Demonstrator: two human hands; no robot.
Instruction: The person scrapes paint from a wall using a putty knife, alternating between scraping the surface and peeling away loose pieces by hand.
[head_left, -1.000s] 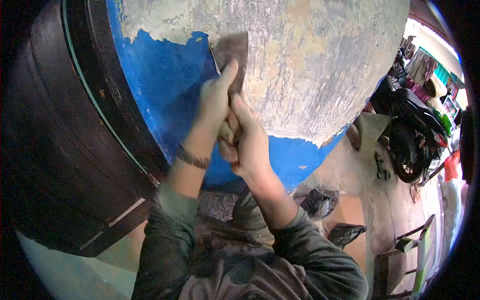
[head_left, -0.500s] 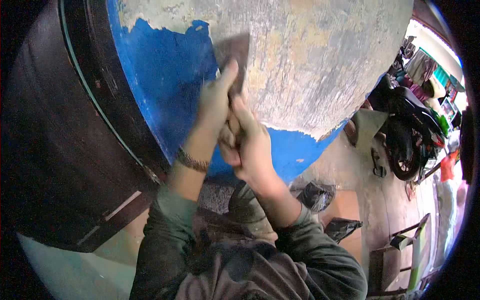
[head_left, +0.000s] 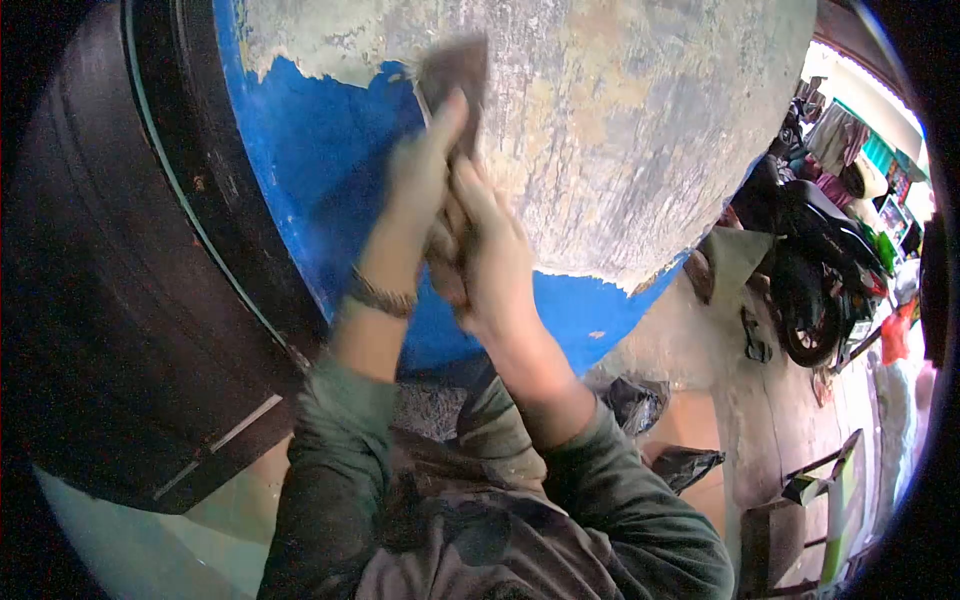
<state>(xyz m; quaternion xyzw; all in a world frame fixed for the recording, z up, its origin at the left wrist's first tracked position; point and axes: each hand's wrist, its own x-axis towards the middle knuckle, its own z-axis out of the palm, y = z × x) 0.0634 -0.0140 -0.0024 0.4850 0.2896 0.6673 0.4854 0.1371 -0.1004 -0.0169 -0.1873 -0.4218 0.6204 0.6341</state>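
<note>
Both my hands are wrapped round the handle of a paint scraper [head_left: 462,68], its broad dark blade slightly blurred. My left hand [head_left: 420,175] sits higher, with a finger stretched along the blade. My right hand [head_left: 492,225] closes on the handle just below and to the right. The blade lies against the wall at the ragged border between blue paint [head_left: 335,145] and a bare, patchy grey surface [head_left: 630,150]. My fingers hide most of the handle.
A dark door [head_left: 150,260] stands at the left. Black plastic bags [head_left: 685,466] lie on the floor near my right elbow. A motorcycle [head_left: 810,270] is parked at the right, and a green-edged frame [head_left: 838,500] stands lower right.
The scraper and both hands have moved slightly up and left along the wall. My grip is the same, and the view has shifted a little.
</note>
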